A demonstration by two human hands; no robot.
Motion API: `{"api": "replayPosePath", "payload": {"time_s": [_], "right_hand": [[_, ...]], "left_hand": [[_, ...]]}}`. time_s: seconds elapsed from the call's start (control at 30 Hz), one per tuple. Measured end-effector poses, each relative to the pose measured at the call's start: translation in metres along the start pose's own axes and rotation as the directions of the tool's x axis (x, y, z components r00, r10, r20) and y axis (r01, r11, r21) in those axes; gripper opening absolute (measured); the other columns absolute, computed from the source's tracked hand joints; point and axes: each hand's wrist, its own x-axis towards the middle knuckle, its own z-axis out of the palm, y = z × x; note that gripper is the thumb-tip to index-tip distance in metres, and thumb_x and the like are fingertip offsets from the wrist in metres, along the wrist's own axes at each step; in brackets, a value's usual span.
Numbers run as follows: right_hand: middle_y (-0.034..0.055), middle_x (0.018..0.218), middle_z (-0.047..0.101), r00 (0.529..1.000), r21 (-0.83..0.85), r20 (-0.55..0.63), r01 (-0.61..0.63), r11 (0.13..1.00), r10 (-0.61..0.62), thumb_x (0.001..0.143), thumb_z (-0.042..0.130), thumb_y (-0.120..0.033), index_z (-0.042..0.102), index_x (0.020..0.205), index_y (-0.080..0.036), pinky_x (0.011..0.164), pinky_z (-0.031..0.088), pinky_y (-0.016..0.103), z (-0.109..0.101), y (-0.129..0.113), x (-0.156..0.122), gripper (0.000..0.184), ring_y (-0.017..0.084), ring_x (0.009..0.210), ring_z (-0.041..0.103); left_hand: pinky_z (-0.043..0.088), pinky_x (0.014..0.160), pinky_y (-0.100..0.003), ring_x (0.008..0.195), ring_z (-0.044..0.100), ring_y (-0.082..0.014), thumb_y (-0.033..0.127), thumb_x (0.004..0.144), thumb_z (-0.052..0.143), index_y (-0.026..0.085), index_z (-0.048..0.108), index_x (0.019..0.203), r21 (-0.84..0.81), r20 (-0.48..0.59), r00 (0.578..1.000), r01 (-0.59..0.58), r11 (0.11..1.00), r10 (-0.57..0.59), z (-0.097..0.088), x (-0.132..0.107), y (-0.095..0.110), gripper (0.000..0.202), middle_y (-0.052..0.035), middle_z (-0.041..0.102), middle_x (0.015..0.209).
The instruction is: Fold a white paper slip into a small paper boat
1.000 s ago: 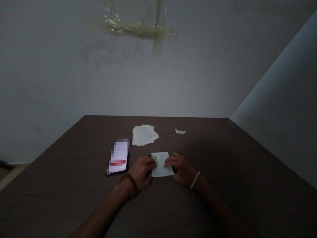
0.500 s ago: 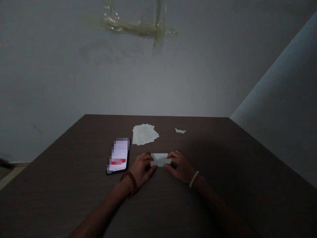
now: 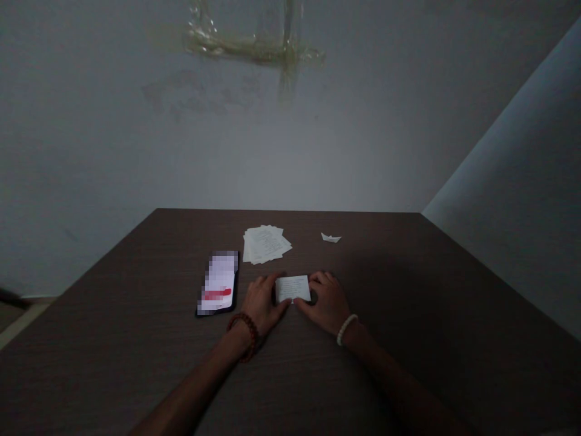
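Observation:
A small folded sheet of paper (image 3: 293,289) with printed lines lies on the table between my two hands. My left hand (image 3: 263,303) grips its left side, thumb at the near edge and fingers at the far left corner. On the other side my right hand (image 3: 327,301) holds it the same way, its thumb close to the left thumb. Beyond them sits a small white paper boat (image 3: 331,238), touched by neither hand. A loose stack of printed paper sheets (image 3: 265,244) lies behind my left hand.
A phone (image 3: 218,284) with a lit, blurred screen lies left of my left hand. The dark brown table (image 3: 290,375) runs back to a grey wall (image 3: 290,151) with peeling tape (image 3: 245,51) on it. A slanted pale surface (image 3: 521,151) rises at the right.
The paper was partly folded over with a blank flap; now a printed face shows as a flat rectangle. Both thumbs have come closer together at its near edge.

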Motion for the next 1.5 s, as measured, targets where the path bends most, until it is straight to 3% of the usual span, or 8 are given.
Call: {"api": "replayPosePath", "payload": {"time_s": [0.47, 0.77, 1.03, 1.5], "right_hand": [[0.0068, 0.089, 0.057, 0.993, -0.015, -0.084, -0.09, 0.996, 0.088, 0.064, 0.076, -0.035, 0.059, 0.065, -0.021, 0.077, 0.039, 0.039, 0.006, 0.004, -0.004, 0.023, 0.025, 0.089, 0.049], [0.0078, 0.093, 0.058, 0.991, 0.035, -0.027, -0.126, 0.991, 0.127, 0.065, 0.076, -0.024, 0.065, 0.065, -0.021, 0.08, 0.04, 0.041, -0.004, 0.011, -0.005, 0.012, 0.025, 0.091, 0.05], [0.0077, 0.093, 0.06, 0.996, 0.033, -0.022, -0.086, 0.996, 0.087, 0.069, 0.072, -0.019, 0.066, 0.064, -0.021, 0.079, 0.04, 0.04, -0.004, 0.013, -0.005, 0.008, 0.025, 0.092, 0.051], [0.0057, 0.091, 0.061, 0.998, 0.076, -0.009, -0.065, 0.995, 0.066, 0.069, 0.07, -0.018, 0.066, 0.073, -0.021, 0.083, 0.039, 0.038, -0.005, 0.017, -0.003, 0.007, 0.023, 0.092, 0.052]], "left_hand": [[0.04, 0.079, -0.037, 0.088, 0.055, -0.0266, 0.032, 0.07, 0.07, 0.019, 0.053, 0.123, 0.071, 0.015, 0.995, 0.099, 0.992, -0.101, -0.007, 0.002, 0.009, 0.057, -0.0049, 0.061, 0.084], [0.041, 0.079, -0.039, 0.091, 0.056, -0.0266, 0.021, 0.073, 0.066, 0.018, 0.054, 0.12, 0.029, 0.054, 0.996, 0.072, 0.997, -0.073, -0.012, 0.001, 0.001, 0.049, -0.004, 0.066, 0.086], [0.043, 0.08, -0.039, 0.091, 0.057, -0.0254, 0.017, 0.073, 0.065, 0.018, 0.055, 0.117, 0.031, 0.042, 0.998, 0.042, 0.999, -0.043, -0.011, 0.0, -0.005, 0.045, -0.0048, 0.065, 0.088], [0.044, 0.082, -0.04, 0.09, 0.056, -0.0249, 0.012, 0.072, 0.062, 0.017, 0.055, 0.117, -0.029, 0.061, 0.998, -0.009, 1.0, 0.011, -0.013, 0.0, -0.01, 0.047, -0.0054, 0.064, 0.09]]}}
